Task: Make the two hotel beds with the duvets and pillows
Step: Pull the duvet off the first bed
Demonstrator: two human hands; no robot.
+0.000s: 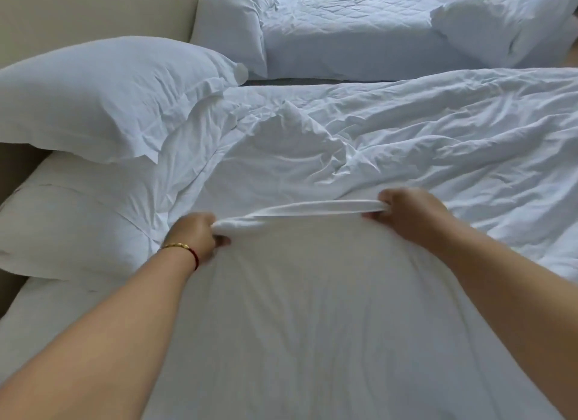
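A white duvet (422, 144) lies crumpled across the near bed. My left hand (194, 235) and my right hand (406, 213) each grip a bunched fold of the duvet's edge, which stretches taut between them. The cloth below that edge hangs smooth toward me. Two white pillows lie at the left: the upper pillow (103, 97) overlaps the lower pillow (72, 228) by the headboard. The far bed (344, 31) has a bare quilted mattress, a pillow (234, 22) at its left and a heaped duvet (500, 22) at its right.
A beige headboard (93, 9) runs along the left behind both beds. A narrow dark gap of floor (312, 82) separates the two beds.
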